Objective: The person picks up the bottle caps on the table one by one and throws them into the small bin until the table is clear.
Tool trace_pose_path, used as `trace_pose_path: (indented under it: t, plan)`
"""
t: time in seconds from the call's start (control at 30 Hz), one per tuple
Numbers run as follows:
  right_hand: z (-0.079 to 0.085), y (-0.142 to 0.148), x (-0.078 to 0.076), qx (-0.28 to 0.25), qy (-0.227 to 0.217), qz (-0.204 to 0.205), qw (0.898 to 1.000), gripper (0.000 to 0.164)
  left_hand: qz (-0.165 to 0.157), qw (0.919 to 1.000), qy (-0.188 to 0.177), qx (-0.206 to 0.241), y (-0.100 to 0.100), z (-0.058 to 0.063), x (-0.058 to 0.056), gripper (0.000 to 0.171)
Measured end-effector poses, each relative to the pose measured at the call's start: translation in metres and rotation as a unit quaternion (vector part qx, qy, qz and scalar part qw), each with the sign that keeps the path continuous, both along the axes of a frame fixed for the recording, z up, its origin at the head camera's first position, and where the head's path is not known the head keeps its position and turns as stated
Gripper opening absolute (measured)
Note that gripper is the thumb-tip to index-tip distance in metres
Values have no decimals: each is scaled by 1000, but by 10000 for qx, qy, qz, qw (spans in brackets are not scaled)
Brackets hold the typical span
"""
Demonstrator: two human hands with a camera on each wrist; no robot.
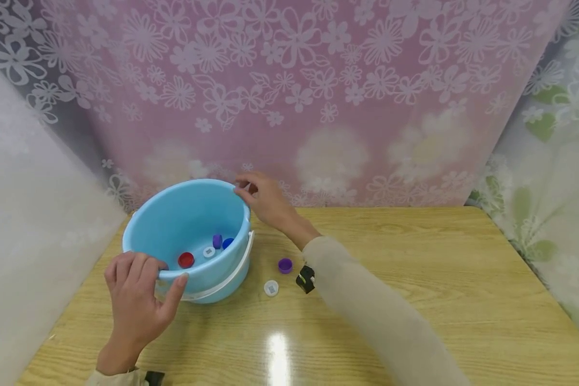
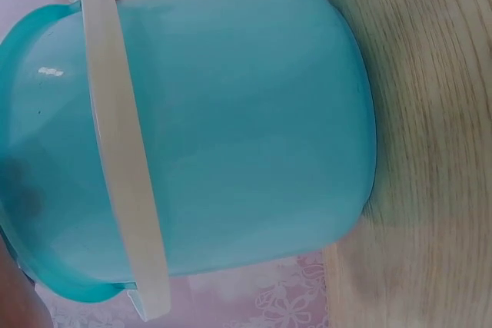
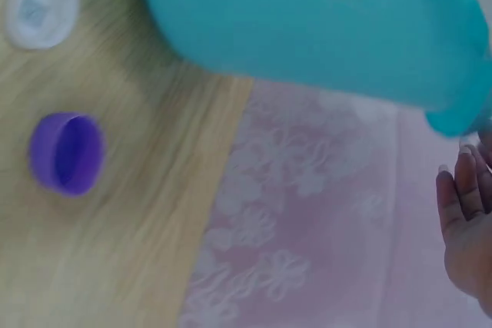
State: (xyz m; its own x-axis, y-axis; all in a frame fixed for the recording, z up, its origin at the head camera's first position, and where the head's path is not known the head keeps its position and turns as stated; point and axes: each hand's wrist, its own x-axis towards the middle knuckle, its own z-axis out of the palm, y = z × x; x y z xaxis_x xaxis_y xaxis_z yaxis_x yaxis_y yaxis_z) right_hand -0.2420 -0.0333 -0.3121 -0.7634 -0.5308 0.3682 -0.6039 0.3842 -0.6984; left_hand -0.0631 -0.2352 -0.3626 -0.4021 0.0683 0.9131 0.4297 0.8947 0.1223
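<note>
A light blue bucket (image 1: 188,214) stands upright on the table's left part, its white handle (image 1: 229,279) hanging down the near side. My left hand (image 1: 137,295) grips the near-left rim, fingers over the edge and thumb outside. At the far-right rim, my right hand (image 1: 267,201) holds the edge between thumb and fingers; its other fingers (image 3: 466,182) stay off the wall. Inside lie a red cap (image 1: 185,260), a white cap (image 1: 209,252), a purple cap (image 1: 217,241) and a partly hidden blue cap (image 1: 228,243).
Right of the bucket, a purple cap (image 1: 285,266) and a white cap (image 1: 271,288) with a printed square lie on the wooden table (image 1: 415,279). Pink flowered cloth (image 1: 294,107) hangs behind the far edge. Pale cloth (image 1: 38,187) hangs at the left.
</note>
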Motion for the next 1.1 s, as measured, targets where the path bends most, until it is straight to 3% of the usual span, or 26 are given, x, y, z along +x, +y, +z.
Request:
trace_pose_path:
  t: [0.13,0.43,0.7,0.87,1.1]
  plan:
    - [-15,18,-3,-258,-128,-233,9993,31,-2,9999,119,25,0,0,0,57]
    - [-46,64,-3,708,-468,211,9962,32,48,9998,207,51,6,-1,4,57]
    - [-77,90,4,1422,-758,916,9827,39,13,9997,242,63,11,-3,4,57]
    - [-93,94,10,1784,-1129,1061,9717,48,39,9998,201,60,10,-3,6,58]
    - [-106,97,18,2421,-1293,1186,9543,62,36,9998,160,70,10,-3,6,58]
